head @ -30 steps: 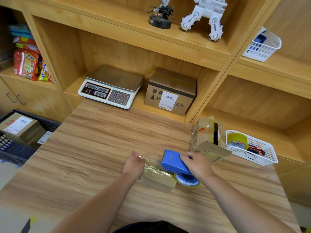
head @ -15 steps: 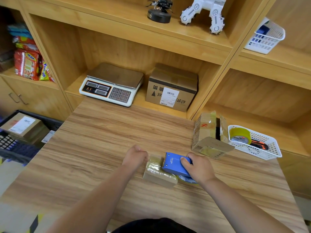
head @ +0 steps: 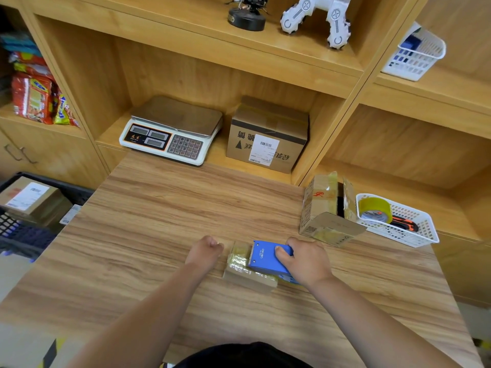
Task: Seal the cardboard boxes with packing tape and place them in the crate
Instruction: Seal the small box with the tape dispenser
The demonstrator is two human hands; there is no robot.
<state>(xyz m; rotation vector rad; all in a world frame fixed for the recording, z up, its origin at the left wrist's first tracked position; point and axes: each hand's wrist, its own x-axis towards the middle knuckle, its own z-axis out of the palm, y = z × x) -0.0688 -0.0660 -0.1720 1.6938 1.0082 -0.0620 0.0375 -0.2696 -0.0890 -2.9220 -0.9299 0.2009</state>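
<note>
small box (head: 245,274): flat cardboard, lying on the table (head: 159,221) near its front middle, right between the two hands; top glossy with clear tape.
tape dispenser (head: 263,257): blue, sitting on top of the small box, toothed edge pointing away toward the shelves, a sliver of the roll peeking out at the near right.
right hand (head: 305,258): clamped over the tape dispenser, fingers and thumb curled round its body.
left hand (head: 206,251): resting on the table just left of the small box, knuckles up, fingers curled in on themselves with nothing seen between them; contact with the box too close to call.
second box (head: 329,208): up at the table's far right edge, flaps standing open, taped along its sides.
white basket (head: 409,239): just right of the second box, holding a yellow-green tape roll (head: 376,209) and an orange-and-black utility knife (head: 403,225).
crate (head: 24,236): dark, down off the table's left side, with one labelled box (head: 29,200) inside.
weighing scale (head: 172,134): in the shelf bay behind the table, well apart from the hands.
carton (head: 268,136): beside the weighing scale on its right, white label facing forward.
</note>
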